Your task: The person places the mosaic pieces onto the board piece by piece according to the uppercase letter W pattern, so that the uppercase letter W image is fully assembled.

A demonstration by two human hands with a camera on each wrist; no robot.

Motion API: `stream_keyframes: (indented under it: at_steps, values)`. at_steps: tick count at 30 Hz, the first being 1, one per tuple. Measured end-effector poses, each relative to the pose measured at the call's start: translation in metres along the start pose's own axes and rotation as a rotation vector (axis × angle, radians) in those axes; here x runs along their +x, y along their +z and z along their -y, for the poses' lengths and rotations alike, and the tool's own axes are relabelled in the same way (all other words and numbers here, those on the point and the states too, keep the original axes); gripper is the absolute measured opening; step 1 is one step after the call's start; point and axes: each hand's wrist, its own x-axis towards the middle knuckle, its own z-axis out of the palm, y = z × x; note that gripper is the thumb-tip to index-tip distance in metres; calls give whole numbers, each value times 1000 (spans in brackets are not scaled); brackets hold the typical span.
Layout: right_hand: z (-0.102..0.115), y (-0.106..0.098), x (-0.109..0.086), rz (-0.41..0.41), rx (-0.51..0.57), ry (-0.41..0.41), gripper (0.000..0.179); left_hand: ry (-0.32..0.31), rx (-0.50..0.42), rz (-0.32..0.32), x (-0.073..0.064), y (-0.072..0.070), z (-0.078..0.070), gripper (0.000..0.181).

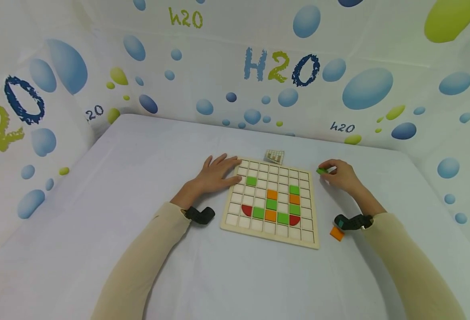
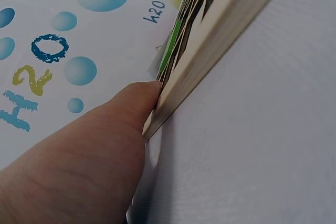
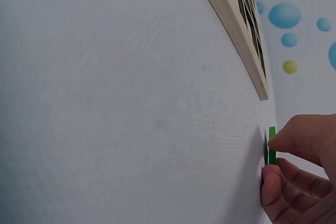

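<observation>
On the table lies a square wooden grid board point(image 1: 244, 222) with green, orange and red tiles in some of its squares. My left hand point(image 1: 216, 174) rests at the board's upper left corner, fingers extended and thumb touching the edge; the left wrist view shows the thumb point(image 2: 139, 100) against the wooden side. Right of the board, my right hand point(image 1: 340, 177) pinches a green tile point(image 1: 321, 171) between thumb and fingertips. In the right wrist view this tile point(image 3: 272, 140) stands on edge, close to the table surface.
A small card point(image 1: 275, 156) with a grid pattern is behind the board's far edge. One loose orange tile point(image 1: 336, 234) lies right of the board, near the right wrist camera point(image 1: 352, 222). A white curtain point(image 1: 218, 53) with blue and green drops hangs behind the table.
</observation>
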Motion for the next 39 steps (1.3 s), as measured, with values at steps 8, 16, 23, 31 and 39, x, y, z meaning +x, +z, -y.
stream_keyframes:
  at_steps: [8, 16, 23, 31, 39]
  values:
    - [3, -2, 0, -2, -1, 5, 31, -14, 6, 2, 3, 1, -1, 65]
    - [3, -4, 0, 10, -4, -32, 29, -15, 9, -3, 5, 0, -5, 65]
    - [7, -7, -1, 30, 19, -35, 30, -26, 6, -7, 4, -1, -8, 65]
    - [15, -6, -4, 42, 16, -62, 28, -28, 3, -12, 4, -1, -9, 65]
    - [24, -2, -7, 49, 13, -99, 27, -27, -3, -8, 2, -2, -10, 64]
